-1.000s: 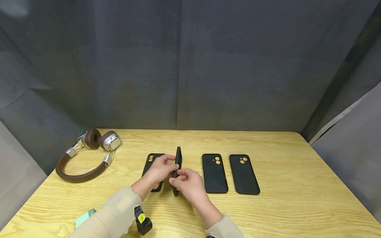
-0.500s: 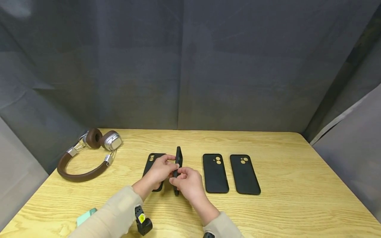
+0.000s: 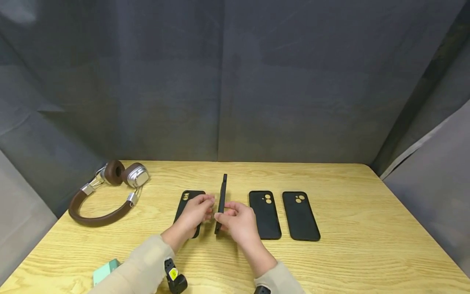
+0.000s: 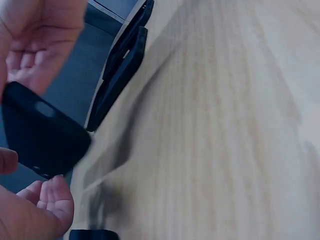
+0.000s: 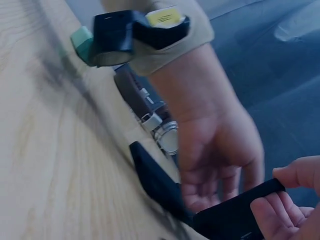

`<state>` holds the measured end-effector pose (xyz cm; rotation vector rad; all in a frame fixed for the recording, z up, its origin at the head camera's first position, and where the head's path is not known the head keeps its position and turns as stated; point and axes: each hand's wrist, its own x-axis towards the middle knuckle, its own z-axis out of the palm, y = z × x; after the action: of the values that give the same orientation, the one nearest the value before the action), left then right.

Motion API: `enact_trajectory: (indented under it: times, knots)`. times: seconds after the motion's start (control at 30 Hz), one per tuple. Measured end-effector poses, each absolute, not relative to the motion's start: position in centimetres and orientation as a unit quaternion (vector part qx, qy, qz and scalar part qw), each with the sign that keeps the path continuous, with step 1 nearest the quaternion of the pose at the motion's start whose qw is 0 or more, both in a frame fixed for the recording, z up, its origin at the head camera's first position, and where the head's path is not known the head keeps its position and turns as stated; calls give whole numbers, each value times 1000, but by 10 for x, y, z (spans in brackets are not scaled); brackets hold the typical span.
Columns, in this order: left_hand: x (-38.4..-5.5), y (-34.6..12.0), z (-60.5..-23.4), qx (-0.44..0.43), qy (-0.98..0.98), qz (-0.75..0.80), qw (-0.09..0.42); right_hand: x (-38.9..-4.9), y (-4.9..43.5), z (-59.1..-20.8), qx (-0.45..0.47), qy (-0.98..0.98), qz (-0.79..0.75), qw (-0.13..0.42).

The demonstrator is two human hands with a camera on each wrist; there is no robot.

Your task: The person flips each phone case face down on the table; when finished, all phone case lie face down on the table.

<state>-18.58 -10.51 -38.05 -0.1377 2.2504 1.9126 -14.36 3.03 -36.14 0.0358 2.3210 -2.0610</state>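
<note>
My right hand point(image 3: 240, 223) pinches a black phone case point(image 3: 222, 190) between thumb and fingers, holding it on edge above the table. Just left of it, my left hand point(image 3: 194, 212) has loosely bent fingers, with a small gap to the case in the head view. Below my left hand lies another black phone case point(image 3: 180, 209), partly covered by that hand. Camera cutouts show on two more black cases, a nearer one point(image 3: 265, 214) and a farther one point(image 3: 302, 216), lying flat to the right. In the left wrist view, the held case point(image 4: 42, 137) shows a cutout.
Brown and silver headphones point(image 3: 99, 220) lie at the table's left side. A mint-green object point(image 3: 104, 271) sits at the front left, partly behind the left sleeve. Dark cloth point(image 3: 235, 81) hangs behind the wooden table point(image 3: 367, 228).
Both hands were on the upright case; the left fingers have now come off it. My right hand has shifted its grip and turned the case slightly, its top moving up and right.
</note>
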Motion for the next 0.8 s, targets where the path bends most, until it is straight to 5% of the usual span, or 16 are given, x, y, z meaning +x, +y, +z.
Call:
enact_trajectory:
  times: [0.37,0.8]
  knots:
    - [-182,-105,-399,-30,717,678,159,-141,36,-351,20,711,-703,11]
    - [-184,-103,-400,-35,694,702,154,-142,44,-351,28,699,-715,10]
